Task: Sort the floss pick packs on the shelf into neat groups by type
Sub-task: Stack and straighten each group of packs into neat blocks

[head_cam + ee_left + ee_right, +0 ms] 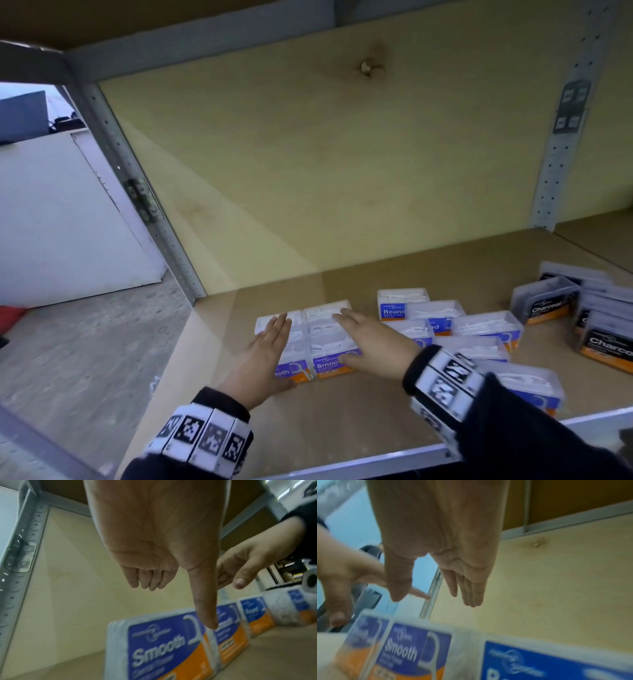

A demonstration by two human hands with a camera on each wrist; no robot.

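- the smooth packs (320, 337) form a two-column block at the left of the shelf (342, 411), labels facing the front edge, long axis of the block running front to back.
- left hand (265, 353): released, fingers straight and together, lying along the left column; the head view suggests it rests on or just over the pack tops, and contact cannot be confirmed. in the left wrist view the thumb points down at the seam between the two front packs.
- right hand (371, 341): released, fingers straight, laid over the right column with the thumb at the front label. it grips nothing.
- key relation: the block lies directly under and between both hands, so a squaring press from either flank needs no reach; judged, this group is near finished.
- the round packs (442, 323) lie just right of the right hand, loosely overlapped and skewed, one more near the front edge under the right forearm. the right hand is the nearer one for these.
- the charcoal packs (582, 318) sit at the far right, well apart from both hands, unevenly piled.
- surface: flat brown board, metal front rail, pale back panel (325, 171). bare board remains behind and left of the smooth block.
- room: grey perforated uprights frame the bay; a concrete floor and a white panel show at left.
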